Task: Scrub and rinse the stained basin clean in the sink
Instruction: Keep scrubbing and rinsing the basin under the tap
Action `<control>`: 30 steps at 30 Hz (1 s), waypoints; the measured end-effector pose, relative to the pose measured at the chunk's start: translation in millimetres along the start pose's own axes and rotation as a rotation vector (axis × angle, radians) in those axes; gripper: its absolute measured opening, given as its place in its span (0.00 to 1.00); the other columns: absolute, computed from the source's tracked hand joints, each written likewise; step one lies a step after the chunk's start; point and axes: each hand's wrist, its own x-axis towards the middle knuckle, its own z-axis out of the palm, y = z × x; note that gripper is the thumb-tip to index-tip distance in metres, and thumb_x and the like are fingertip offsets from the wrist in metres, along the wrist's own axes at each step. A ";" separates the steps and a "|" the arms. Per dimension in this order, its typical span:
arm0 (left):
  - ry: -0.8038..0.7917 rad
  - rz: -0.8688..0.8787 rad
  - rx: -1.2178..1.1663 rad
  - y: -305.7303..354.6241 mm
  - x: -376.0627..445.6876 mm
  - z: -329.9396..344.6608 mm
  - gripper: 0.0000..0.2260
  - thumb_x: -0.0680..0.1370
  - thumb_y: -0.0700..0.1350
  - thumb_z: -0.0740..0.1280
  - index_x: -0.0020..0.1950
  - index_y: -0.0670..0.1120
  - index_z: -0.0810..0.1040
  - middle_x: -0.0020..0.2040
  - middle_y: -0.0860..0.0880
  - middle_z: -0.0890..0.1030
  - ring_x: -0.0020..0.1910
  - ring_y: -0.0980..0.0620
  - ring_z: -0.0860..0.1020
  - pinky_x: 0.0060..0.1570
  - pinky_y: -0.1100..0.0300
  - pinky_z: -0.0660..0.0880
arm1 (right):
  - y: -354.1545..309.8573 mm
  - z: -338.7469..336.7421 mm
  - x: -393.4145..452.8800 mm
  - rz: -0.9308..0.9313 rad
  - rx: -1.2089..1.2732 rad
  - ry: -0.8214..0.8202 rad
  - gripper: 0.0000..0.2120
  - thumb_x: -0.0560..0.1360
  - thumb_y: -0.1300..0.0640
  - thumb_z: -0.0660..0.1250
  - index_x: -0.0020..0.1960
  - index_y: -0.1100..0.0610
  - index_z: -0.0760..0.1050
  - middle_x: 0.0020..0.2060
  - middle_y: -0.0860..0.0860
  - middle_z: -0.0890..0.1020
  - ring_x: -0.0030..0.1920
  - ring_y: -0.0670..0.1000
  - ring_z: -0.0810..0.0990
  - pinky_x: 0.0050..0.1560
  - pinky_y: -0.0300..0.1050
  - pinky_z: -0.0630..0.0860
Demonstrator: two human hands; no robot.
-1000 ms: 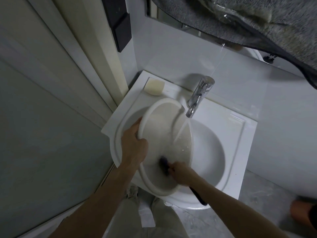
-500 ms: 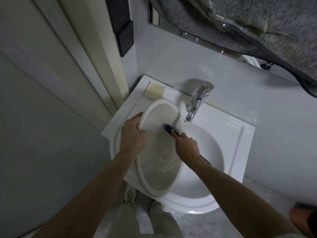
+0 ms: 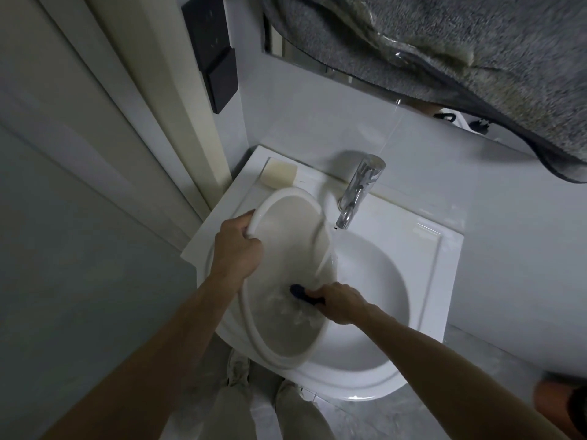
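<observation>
A white plastic basin (image 3: 286,249) stands tilted on its edge in the left half of the white sink (image 3: 374,281). My left hand (image 3: 236,246) grips the basin's upper left rim. My right hand (image 3: 341,303) holds a dark blue brush (image 3: 303,294), whose head presses against the inside of the basin low down. Cloudy water lies in the basin's lower part. The brush bristles are hidden against the basin wall.
A chrome tap (image 3: 359,192) hangs over the sink beside the basin's right rim. A bar of soap (image 3: 279,174) lies on the sink's back left corner. A door frame stands at left; grey cloth (image 3: 460,42) hangs overhead.
My right hand has swept the brush from the basin's upper inside down to its lower inside. My left hand keeps its grip on the rim.
</observation>
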 end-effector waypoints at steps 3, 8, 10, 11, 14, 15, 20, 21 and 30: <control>-0.003 -0.012 0.003 -0.6 2.5 0.0 0.26 0.73 0.28 0.59 0.64 0.48 0.81 0.49 0.46 0.81 0.49 0.45 0.79 0.49 0.55 0.77 | 4.5 0.2 1.2 0.078 -0.053 0.175 0.26 0.82 0.54 0.53 0.75 0.33 0.55 0.55 0.54 0.79 0.48 0.61 0.81 0.45 0.49 0.76; -0.052 -0.021 0.042 -0.6 13.6 2.5 0.23 0.75 0.29 0.58 0.61 0.49 0.82 0.45 0.45 0.81 0.46 0.44 0.79 0.38 0.61 0.73 | 5.3 0.2 0.2 0.025 -0.100 0.095 0.25 0.82 0.53 0.55 0.74 0.32 0.58 0.55 0.52 0.80 0.48 0.60 0.81 0.43 0.47 0.73; -0.055 -0.027 0.038 -2.3 16.3 4.3 0.23 0.75 0.29 0.58 0.60 0.49 0.82 0.43 0.46 0.80 0.45 0.43 0.80 0.33 0.62 0.70 | 10.4 2.8 4.5 0.094 -0.114 0.211 0.29 0.80 0.58 0.55 0.75 0.32 0.56 0.55 0.52 0.79 0.47 0.60 0.81 0.44 0.50 0.76; -0.054 -0.036 0.036 -3.4 17.8 4.8 0.24 0.75 0.29 0.57 0.61 0.49 0.82 0.44 0.46 0.81 0.45 0.42 0.80 0.33 0.63 0.70 | 9.3 4.3 4.2 0.087 -0.088 0.181 0.28 0.81 0.57 0.55 0.74 0.32 0.56 0.56 0.52 0.79 0.47 0.60 0.81 0.45 0.50 0.76; -0.066 -0.043 0.048 -4.3 22.9 4.9 0.24 0.74 0.29 0.57 0.61 0.49 0.82 0.44 0.46 0.81 0.42 0.45 0.78 0.32 0.63 0.69 | 5.8 5.2 4.1 0.007 -0.085 0.059 0.25 0.82 0.54 0.55 0.73 0.32 0.59 0.56 0.52 0.79 0.49 0.60 0.81 0.43 0.48 0.74; -0.078 -0.041 0.051 -4.0 24.5 4.6 0.24 0.73 0.29 0.57 0.58 0.50 0.83 0.42 0.46 0.80 0.40 0.46 0.78 0.30 0.64 0.68 | 8.3 2.4 6.1 0.031 -0.112 0.121 0.26 0.81 0.56 0.55 0.73 0.33 0.60 0.55 0.52 0.79 0.48 0.60 0.81 0.42 0.48 0.72; -0.196 -0.085 0.134 13.2 43.5 -8.9 0.23 0.65 0.24 0.58 0.49 0.44 0.82 0.37 0.42 0.76 0.38 0.44 0.74 0.32 0.61 0.66 | 17.0 6.3 17.9 0.226 0.155 0.368 0.23 0.81 0.53 0.56 0.74 0.36 0.63 0.54 0.54 0.71 0.43 0.61 0.77 0.43 0.46 0.71; -0.227 -0.107 0.154 17.3 52.6 -12.0 0.26 0.63 0.23 0.58 0.51 0.43 0.82 0.38 0.41 0.77 0.38 0.43 0.74 0.33 0.61 0.67 | 18.2 8.4 18.8 0.221 0.287 0.339 0.22 0.81 0.51 0.57 0.73 0.35 0.64 0.56 0.54 0.71 0.46 0.62 0.77 0.46 0.46 0.72; -0.424 -0.221 0.281 27.6 89.2 -13.6 0.31 0.59 0.27 0.58 0.54 0.51 0.82 0.56 0.31 0.79 0.55 0.27 0.79 0.44 0.39 0.73 | 29.1 27.2 16.8 0.205 0.982 0.219 0.19 0.77 0.52 0.68 0.67 0.46 0.76 0.50 0.45 0.79 0.36 0.40 0.73 0.28 0.25 0.68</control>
